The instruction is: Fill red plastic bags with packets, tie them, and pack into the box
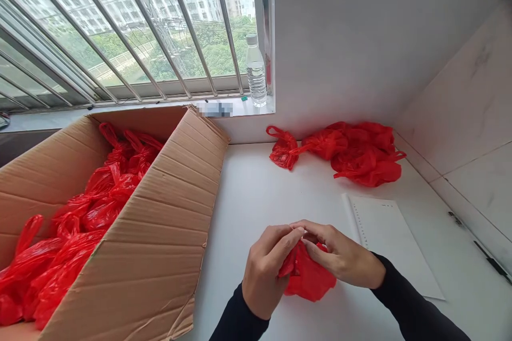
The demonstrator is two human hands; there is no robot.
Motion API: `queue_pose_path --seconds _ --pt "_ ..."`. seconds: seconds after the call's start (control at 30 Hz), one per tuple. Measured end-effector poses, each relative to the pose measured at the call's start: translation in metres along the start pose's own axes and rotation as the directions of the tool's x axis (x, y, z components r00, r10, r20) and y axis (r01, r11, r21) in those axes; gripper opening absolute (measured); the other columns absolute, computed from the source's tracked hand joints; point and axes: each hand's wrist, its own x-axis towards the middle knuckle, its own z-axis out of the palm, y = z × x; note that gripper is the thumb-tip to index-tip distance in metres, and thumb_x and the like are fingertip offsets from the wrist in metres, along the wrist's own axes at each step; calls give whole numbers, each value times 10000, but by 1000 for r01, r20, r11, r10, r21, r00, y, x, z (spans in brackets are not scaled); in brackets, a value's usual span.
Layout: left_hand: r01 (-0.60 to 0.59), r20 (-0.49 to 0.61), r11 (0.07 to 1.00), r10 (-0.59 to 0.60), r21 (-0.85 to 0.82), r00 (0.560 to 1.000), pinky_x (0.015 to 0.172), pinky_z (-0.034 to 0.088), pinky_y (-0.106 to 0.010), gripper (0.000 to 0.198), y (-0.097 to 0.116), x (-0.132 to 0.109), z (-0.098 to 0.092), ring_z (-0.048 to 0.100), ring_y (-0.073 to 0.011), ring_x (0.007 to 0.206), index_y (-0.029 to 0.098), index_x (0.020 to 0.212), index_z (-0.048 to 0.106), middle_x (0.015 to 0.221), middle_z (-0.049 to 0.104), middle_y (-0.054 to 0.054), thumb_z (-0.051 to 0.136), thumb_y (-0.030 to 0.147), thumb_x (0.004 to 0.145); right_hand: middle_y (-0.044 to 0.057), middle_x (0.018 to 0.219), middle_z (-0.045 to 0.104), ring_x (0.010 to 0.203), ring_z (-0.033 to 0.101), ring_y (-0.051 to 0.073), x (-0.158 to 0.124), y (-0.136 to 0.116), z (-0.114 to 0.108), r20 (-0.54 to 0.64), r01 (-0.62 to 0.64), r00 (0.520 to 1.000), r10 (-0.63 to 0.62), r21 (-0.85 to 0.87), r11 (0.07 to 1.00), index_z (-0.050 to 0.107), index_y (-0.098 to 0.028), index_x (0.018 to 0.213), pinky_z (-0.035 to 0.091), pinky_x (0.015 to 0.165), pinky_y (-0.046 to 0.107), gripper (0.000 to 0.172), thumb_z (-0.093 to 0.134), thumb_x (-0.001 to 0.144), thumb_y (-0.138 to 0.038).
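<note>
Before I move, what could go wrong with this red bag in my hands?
The red bag looks thin and might tear where the left hand and right hand hold it. The right sleeve looks close to the white notepad and could nudge it.

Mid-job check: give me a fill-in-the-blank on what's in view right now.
1. The left hand and right hand hold a bag coloured ____.
2. The open box is made of ____.
3. On the windowsill stands a clear ____.
4. Both sleeves are ____.

Missing words: red; cardboard; bottle; black.
</note>
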Motion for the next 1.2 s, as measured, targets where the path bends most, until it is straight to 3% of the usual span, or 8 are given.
queue_pose_path --seconds 0.13,0.23,0.3,0.43,0.7,0.87,1.0,1.2 --pt "-30 37 987 25 155 999 916 526 -329 559 -4 -5 -4 530 -198 1141 247 1421 504 1208 584 -105 515 -2 920 -17 855 609 799 557 156 -1 5 -1 -68 -14 998 13 -24 1000 590 -234 925 448 739 301 204 463 1007 -371" --pt "-41 129 984 19 172 992 1048 460 -396 583 -5 -10 -6 451 -229 1273 218 1512 378 1364 530 -123 501 81 958 -12 962 613 922 570 164 -3 3 0 -169 6 985 -18 -71 997 561 -244 943 447 843 309 151 474 1003 -351" --pt "-25 161 986 -2 163 987 1110 402 -438 567 -4 -15 -4 398 -251 1341 201 1543 317 1450 485 -127 460 164 995 -19 960 602 876 557 151 -5 1 3 -216 -15 976 -7 -102 995 541 -254 957 444 773 289 140 461 1007 -357" --pt "106 90 978 -124 179 988 1160 331 -466 527 -8 -39 -1 298 -262 1439 219 1561 275 1552 406 -93 325 216 1036 -26 874 562 767 505 147 -12 12 3 -302 -110 952 59 -155 982 512 -265 921 355 564 274 218 412 1017 -434" --pt "423 -61 842 -429 335 901 1125 400 -435 514 -36 -110 -17 372 -206 1414 359 1512 354 1497 499 -7 377 194 1026 -30 846 541 739 467 162 -37 70 -17 -491 -322 845 211 -152 934 478 -278 920 344 598 306 294 379 1006 -541" --pt "378 -13 881 -390 285 921 1192 334 -486 546 -30 -95 14 237 -238 1500 273 1560 255 1618 310 -43 379 285 1028 7 1346 532 1171 542 197 -28 61 15 -435 -182 888 148 -37 983 479 -322 1143 501 910 370 255 365 1019 -513" --pt "213 131 852 -309 478 942 1205 291 -536 603 -37 -87 50 224 -250 1511 229 1579 183 1617 319 -63 400 256 1017 12 1492 456 1422 356 186 -15 81 49 -355 -105 935 -8 -297 949 400 -327 1364 330 1198 458 338 311 1047 -402" --pt "167 132 759 -316 629 940 1186 343 -505 619 -54 -98 69 305 -248 1482 198 1569 219 1601 343 -83 428 183 987 36 1598 345 1499 230 237 -14 130 67 -342 -131 936 -87 -566 814 301 -272 1490 334 1206 534 455 335 1039 -320"
